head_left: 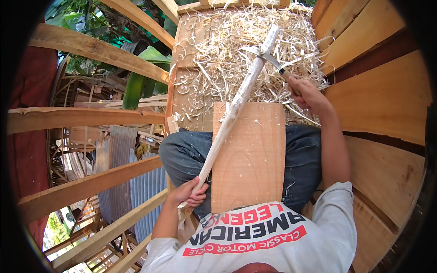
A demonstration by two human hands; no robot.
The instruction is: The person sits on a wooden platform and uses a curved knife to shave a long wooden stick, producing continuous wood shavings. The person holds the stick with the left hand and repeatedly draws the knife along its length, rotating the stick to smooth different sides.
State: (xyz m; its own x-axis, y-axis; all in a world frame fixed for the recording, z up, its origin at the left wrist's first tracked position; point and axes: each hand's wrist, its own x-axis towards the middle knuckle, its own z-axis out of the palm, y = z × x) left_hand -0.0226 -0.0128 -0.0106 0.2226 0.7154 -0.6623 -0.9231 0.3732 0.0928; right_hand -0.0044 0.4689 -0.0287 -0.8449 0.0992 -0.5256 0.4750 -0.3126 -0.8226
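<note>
- The left hand is wrapped around the near end of a long pale stick, grip pressed tight on it beside the knee.
- The stick slants up across a flat wooden board lying on the person's lap, with its far end out over a heap of wood shavings.
- The right hand is clenched on the handle of a knife, whose blade lies across the stick near its far end.
- The stick looks light and stiff, its peeled surface probably smooth and a little slippery; hold it low at the near end, well clear of the blade.
- The plank floor lies underneath.
</note>
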